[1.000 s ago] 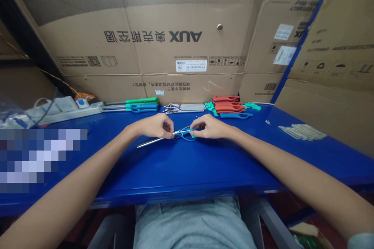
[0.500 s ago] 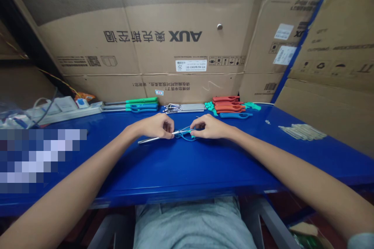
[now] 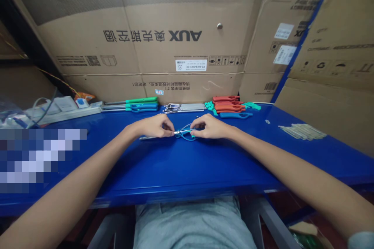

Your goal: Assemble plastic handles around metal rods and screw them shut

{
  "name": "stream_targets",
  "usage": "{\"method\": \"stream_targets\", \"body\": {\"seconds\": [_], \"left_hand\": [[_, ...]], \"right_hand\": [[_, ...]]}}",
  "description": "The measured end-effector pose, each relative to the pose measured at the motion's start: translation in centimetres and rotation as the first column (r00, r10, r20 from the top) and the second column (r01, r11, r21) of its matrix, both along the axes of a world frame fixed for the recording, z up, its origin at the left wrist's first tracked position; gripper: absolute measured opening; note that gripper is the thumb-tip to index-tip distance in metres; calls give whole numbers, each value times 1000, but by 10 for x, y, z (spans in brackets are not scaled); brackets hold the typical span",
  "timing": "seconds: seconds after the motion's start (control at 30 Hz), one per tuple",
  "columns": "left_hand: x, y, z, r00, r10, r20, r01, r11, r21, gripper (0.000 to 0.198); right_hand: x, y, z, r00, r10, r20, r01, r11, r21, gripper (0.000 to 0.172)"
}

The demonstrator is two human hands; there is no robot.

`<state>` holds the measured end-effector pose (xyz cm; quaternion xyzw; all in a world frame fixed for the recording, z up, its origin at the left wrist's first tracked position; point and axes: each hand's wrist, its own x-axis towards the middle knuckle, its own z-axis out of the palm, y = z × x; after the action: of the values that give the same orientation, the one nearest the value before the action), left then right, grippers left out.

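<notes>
My left hand (image 3: 159, 126) is closed in a pinch around a slim metal tube (image 3: 146, 138), whose free end sticks out to the left, low over the blue table. Thin blue-grey wires (image 3: 187, 138) loop between the tube's right end and my right hand (image 3: 206, 126). The fingers of that hand are pinched on the wires beside a small green piece (image 3: 192, 134). A thin pointed end shows above its knuckles; what it belongs to is hidden.
Along the back lie green and blue lighter-like handles with rods (image 3: 143, 105), a bundle of metal tubes (image 3: 189, 107), red handles (image 3: 228, 105) and green pieces (image 3: 253, 106). A power strip (image 3: 70, 113) stands left; clear tubes (image 3: 304, 132) lie right. Cardboard (image 3: 163, 15) walls the back.
The tube in my left hand has turned, its free end now slightly higher and further right. The wire loop has spread a little wider. My right hand has hardly moved.
</notes>
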<state>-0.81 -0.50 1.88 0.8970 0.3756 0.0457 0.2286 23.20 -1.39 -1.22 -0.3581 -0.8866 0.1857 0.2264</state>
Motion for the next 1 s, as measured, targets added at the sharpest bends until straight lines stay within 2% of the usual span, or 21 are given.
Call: {"method": "stream_targets", "body": {"seconds": [0.53, 0.7, 0.87, 1.0], "left_hand": [[-1, 4, -4, 1000, 9, 10, -9, 1000, 23, 20], [1, 2, -6, 997, 33, 63, -34, 999, 16, 25], [6, 0, -9, 995, -50, 85, 46, 998, 45, 20], [5, 1, -12, 994, -46, 103, 44, 999, 24, 22]], "right_hand": [[3, 3, -3, 999, 34, -21, -34, 999, 8, 21], [3, 2, -3, 999, 33, -33, -33, 999, 0, 20], [3, 0, -2, 998, 48, -41, -48, 999, 14, 20], [3, -2, 0, 998, 55, -18, -54, 996, 69, 19]]}}
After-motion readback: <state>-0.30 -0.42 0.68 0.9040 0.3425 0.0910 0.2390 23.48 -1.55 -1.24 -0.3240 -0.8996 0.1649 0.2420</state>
